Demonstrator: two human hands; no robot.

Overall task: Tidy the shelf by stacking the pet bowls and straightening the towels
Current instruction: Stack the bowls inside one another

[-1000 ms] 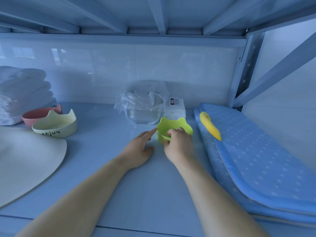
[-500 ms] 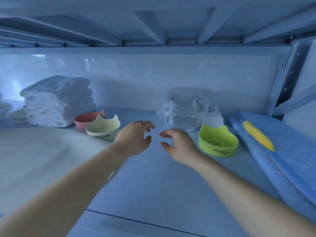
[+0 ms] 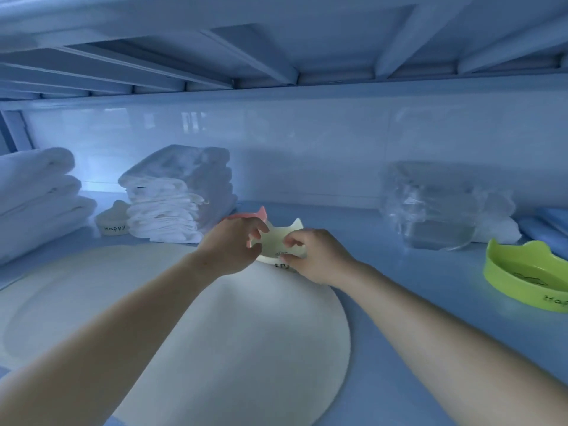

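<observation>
A cream cat-eared bowl point(image 3: 272, 242) sits on the shelf at the far edge of a big white round mat point(image 3: 215, 327). My right hand point(image 3: 312, 256) pinches its front rim between thumb and forefinger. My left hand point(image 3: 229, 245) is at the bowl's left rim with its fingers curled and apart. A pink bowl point(image 3: 259, 214) stands just behind, mostly hidden by my left hand. A green bowl point(image 3: 528, 279) is far right. Another cream bowl point(image 3: 112, 224) sits between two white towel stacks, the nearer stack point(image 3: 181, 195) and one at the left edge point(image 3: 37, 198).
A clear plastic bag holding a container point(image 3: 430, 207) stands at the back right against the wall. The blue edge of a padded board point(image 3: 550, 222) shows at the far right. The upper shelf's beams point(image 3: 276, 56) hang low overhead.
My view has swung left. Both hands left the green bowl, which now sits on the shelf at the right, and travelled left to the cream bowl.
</observation>
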